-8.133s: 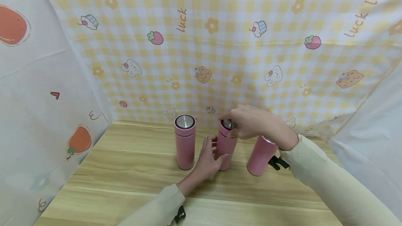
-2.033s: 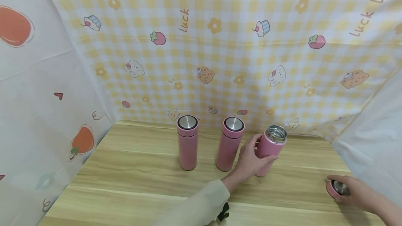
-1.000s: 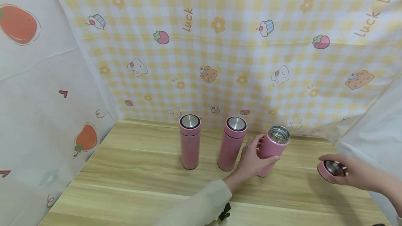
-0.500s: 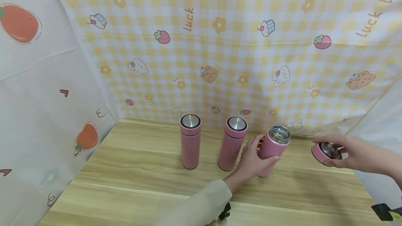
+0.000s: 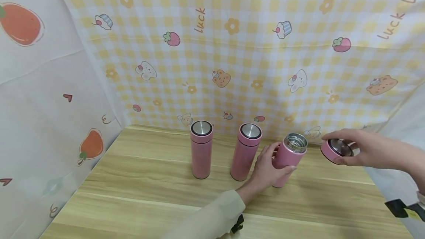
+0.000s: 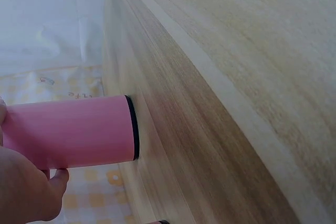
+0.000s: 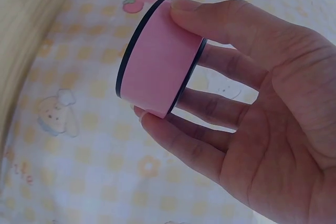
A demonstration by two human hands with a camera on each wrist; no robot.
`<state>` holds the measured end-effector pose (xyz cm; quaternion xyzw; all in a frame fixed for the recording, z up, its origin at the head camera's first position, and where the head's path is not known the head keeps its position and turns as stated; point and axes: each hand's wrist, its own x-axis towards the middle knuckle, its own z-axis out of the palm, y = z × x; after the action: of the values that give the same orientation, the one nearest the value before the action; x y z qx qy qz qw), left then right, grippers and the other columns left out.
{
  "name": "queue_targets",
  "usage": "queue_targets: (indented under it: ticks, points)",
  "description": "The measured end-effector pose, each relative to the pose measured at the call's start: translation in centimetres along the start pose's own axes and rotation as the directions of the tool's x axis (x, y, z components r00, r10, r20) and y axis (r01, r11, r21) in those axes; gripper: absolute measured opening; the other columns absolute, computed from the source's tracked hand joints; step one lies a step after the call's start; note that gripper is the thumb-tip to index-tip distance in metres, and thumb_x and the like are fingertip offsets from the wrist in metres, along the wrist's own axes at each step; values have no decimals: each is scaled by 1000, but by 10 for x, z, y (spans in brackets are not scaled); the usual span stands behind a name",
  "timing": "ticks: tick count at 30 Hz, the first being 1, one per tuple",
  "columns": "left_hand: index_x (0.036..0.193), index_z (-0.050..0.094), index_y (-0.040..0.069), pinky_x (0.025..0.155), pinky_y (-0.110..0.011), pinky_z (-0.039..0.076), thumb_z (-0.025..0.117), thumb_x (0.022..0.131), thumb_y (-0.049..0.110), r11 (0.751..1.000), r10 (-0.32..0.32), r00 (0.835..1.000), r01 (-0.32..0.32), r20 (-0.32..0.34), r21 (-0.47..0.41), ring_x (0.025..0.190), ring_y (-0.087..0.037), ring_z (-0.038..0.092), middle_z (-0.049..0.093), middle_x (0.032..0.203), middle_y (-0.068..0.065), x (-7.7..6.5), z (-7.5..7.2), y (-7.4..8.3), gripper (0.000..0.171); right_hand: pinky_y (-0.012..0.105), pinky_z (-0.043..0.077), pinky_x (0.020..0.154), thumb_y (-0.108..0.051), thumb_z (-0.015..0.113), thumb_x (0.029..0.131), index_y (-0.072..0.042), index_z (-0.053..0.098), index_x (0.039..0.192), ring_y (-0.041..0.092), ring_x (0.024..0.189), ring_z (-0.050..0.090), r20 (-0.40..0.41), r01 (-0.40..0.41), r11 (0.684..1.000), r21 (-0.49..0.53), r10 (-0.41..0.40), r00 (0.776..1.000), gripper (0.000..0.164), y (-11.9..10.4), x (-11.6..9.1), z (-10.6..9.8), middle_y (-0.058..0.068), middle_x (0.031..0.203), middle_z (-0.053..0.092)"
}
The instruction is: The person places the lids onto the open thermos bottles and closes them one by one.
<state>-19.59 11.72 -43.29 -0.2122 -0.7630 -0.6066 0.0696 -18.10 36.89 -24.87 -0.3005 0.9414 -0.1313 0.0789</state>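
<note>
My left hand (image 5: 267,167) grips the body of a pink thermos (image 5: 288,158) from its left side. This thermos has no lid on, and its bare steel mouth (image 5: 296,142) faces up. In the left wrist view the black-edged base of the thermos (image 6: 73,132) meets the wooden table. To its right, my right hand (image 5: 372,148) holds a pink lid (image 5: 332,152) with a steel top, raised above the table. The right wrist view shows thumb and fingertips pinching the lid (image 7: 157,59) by its side, apart from the thermos.
Two lidded pink thermoses, a left one (image 5: 201,154) and a middle one (image 5: 245,154), stand upright on the wooden table (image 5: 149,187). The middle one is close beside my left hand. A yellow checked cloth (image 5: 199,58) hangs behind the table's back edge.
Earlier both hands were on the middle thermos. Since then my left hand took hold of the right thermos, and my right hand lifted the lid off the table's right side and brought it leftward.
</note>
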Motion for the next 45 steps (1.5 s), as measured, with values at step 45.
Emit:
queue_targets:
  ticks: [45]
  points:
    - [146, 49, 24, 87, -23, 50, 85, 86, 34, 999, -12, 1000, 11, 23, 31, 108, -4, 54, 53, 128, 8, 0, -1, 1, 70, 29, 57, 72, -10, 83, 85, -4, 65, 133, 6, 85, 65, 39, 122, 992, -7, -122, 992, 51, -54, 73, -14, 3, 118, 67]
